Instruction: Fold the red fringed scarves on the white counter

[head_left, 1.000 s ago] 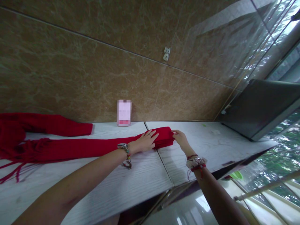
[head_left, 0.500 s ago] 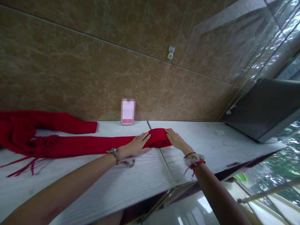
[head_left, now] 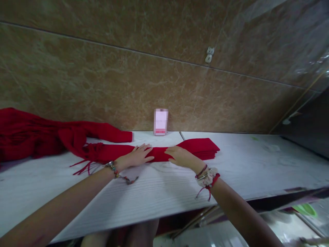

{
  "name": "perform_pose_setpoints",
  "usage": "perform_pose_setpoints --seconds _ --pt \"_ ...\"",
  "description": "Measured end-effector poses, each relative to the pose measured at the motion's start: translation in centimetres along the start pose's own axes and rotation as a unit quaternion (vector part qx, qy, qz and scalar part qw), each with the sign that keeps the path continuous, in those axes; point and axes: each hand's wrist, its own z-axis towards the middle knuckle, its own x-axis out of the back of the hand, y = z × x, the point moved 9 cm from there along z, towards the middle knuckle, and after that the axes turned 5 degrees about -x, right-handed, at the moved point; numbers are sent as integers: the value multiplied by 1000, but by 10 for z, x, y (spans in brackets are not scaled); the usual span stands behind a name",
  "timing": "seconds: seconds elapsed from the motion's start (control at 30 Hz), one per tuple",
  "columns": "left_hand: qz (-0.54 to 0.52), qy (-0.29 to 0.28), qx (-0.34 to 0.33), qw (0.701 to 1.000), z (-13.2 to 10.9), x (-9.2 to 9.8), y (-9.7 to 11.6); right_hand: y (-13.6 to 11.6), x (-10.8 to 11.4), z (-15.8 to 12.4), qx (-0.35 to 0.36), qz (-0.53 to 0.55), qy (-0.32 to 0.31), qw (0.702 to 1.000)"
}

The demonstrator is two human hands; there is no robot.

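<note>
1. Red cloth strip (head_left: pixel 159 155), one, long and narrow: lies flat on the white counter (head_left: pixel 246 161), across the centre of my frame. Its right end is stacked in layers; red fringe (head_left: pixel 84 166) shows at its left end.
2. Left hand (head_left: pixel 137 157), one: palm down on the strip, left of centre, fingers spread and grasping nothing that I can see. Beaded bracelet (head_left: pixel 115 169) at the wrist.
3. Right hand (head_left: pixel 183 157), one: laid over the strip just right of centre, fingers extended and unclenched, thumb apart near the lower edge. Pale and red wristbands (head_left: pixel 208 178).
4. Red cloth heap (head_left: pixel 31 137), one: rumpled, at the left edge, one flat end reaching right behind the strip.
5. Phone-like device (head_left: pixel 160 122), one: upright at the brown wall (head_left: pixel 102 85), mid-frame; I find its screen blurred.
6. White cat-shaped piece (head_left: pixel 209 55), one: on the wall, upper right.
7. Green object (head_left: pixel 307 209), one: lower right, partly hidden.
</note>
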Motion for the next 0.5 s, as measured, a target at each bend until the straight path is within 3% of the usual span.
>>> perform_pose_setpoints --seconds 0.1,0.3,0.5 --pt "20 22 -3 1000 -10 -2 -16 -11 -17 2 7 -20 -4 1000" --pt "57 69 -29 996 -18 4 -10 -7 -29 -1 -32 -40 50 997" --pt "68 49 -44 995 -34 9 -25 -5 -34 -3 -61 -40 62 995"
